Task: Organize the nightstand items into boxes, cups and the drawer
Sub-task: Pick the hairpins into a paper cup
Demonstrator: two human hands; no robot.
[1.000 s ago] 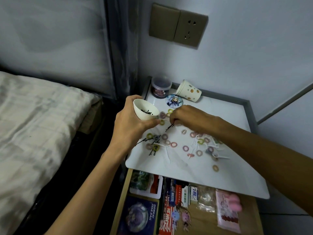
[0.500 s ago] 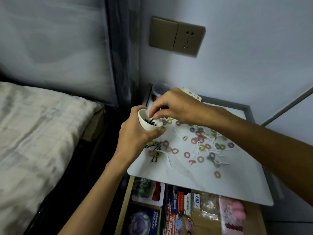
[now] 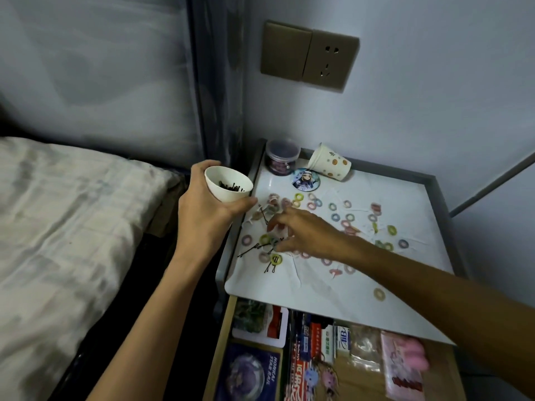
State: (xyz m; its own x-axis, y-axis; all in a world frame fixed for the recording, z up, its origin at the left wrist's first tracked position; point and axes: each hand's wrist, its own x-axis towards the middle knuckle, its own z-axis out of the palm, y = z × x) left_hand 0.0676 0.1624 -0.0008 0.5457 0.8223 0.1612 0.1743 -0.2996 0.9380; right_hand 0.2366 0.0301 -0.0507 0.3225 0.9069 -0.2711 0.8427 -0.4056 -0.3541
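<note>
The left hand (image 3: 202,215) grips a white cup (image 3: 227,183) with black hairpins (image 3: 231,187) inside, held just left of the nightstand (image 3: 405,198). The right hand (image 3: 307,233), blurred, reaches with its fingers loosely spread and apparently holding nothing. Loose pins (image 3: 252,250) lie by its fingertips, and hair ties (image 3: 335,217) are scattered around it.

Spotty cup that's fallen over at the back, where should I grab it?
Round its middle, from above: the spotty cup lies on its side, curved wall up, with the jar beside it and the nightstand rim behind.
</note>
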